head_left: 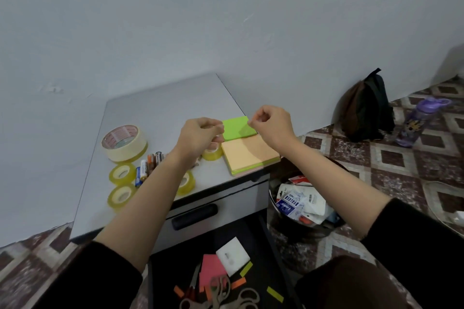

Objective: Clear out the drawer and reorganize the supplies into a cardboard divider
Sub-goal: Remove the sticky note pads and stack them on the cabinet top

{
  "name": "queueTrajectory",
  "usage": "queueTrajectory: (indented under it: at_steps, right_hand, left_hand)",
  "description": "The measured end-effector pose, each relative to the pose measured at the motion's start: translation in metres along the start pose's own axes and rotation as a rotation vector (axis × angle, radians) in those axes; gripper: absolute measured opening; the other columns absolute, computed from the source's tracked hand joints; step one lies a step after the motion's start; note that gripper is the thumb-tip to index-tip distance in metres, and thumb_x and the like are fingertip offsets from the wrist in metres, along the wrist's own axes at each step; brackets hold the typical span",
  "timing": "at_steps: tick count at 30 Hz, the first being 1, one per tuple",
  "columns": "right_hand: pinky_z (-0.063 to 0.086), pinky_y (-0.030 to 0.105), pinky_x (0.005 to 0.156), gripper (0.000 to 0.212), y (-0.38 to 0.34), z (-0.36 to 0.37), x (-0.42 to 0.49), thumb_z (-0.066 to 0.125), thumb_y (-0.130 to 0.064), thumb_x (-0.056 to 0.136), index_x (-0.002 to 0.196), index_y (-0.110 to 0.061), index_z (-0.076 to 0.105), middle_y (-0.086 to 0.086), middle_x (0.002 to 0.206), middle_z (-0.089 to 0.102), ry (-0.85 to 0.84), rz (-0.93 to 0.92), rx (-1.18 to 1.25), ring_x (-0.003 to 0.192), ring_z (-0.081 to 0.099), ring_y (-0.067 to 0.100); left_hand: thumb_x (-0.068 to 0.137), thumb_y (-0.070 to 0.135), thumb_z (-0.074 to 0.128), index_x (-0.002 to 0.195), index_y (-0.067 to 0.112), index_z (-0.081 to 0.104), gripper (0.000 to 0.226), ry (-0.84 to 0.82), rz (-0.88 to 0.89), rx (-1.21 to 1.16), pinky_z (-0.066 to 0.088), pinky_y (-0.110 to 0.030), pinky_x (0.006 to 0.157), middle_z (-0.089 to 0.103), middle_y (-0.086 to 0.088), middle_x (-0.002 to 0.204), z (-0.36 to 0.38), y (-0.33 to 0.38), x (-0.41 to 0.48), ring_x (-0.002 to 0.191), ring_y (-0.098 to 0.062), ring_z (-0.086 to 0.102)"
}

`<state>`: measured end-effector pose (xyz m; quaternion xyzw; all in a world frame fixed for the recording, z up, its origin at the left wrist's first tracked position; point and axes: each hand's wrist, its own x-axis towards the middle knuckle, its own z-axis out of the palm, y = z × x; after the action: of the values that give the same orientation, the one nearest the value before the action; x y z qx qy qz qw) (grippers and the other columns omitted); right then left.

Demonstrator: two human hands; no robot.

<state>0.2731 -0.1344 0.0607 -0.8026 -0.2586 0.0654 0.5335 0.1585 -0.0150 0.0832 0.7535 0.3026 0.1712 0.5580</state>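
Checking progress: you're partway through the clear-out, I'd judge roughly half.

Out on the counter (163,108):
- wide masking-tape roll (124,143), back left
- four small clear tape rolls: two front left (122,174) (121,195), the other two partly hidden by your left arm
- batteries (148,165) in a loose cluster between the rolls
- green sticky-note pad (236,129) at the right edge, with the orange sticky-note pad (248,155) just in front of it, corner hanging slightly over the counter edge

Left in the open drawer (256,241):
- pink pad (209,268)
- white square block (233,256) touching it
- scissors (221,293), two pairs I think, at the near end
- loose sticky flags (275,293), orange and yellow-green, scattered around

The waste bin (296,231) to the right of the cabinet holds packaging. No cardboard divider in view, so by my read the reorganizing half hasn't started.

Hands: both are up over the counter, well apart from the drawer contents below. Your left hand (200,133) is above one of the half-hidden clear rolls, just left of the green pad. Your right hand (272,124) is over the green pad's right edge. On both, the fingers are curled in with thumb against forefinger, like a pinch. I can't make out anything between them; if there's something thin there, it's too small to see. Neither hand touches either pad, as far as I can tell.

Remaining, as I read it: empty the drawer, bring in the divider, sort.
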Motion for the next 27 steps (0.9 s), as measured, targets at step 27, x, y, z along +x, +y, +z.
queueTrajectory:
  at_steps: [27]
  right_hand:
    - [0.051, 0.031, 0.078, 0.01, 0.181, 0.13, -0.198, 0.063, -0.01, 0.081, 0.085, -0.011, 0.072, 0.014, 0.091, 0.07, -0.594, 0.178, -0.5, 0.091, 0.064, 0.028]
  left_hand:
    - [0.089, 0.009, 0.059, 0.085, 0.009, 0.067, 0.009, -0.077, -0.621, 0.122, 0.046, -0.021, 0.064, 0.062, -0.003, 0.078, -0.01, -0.312, -0.18, 0.066, -0.011, 0.057]
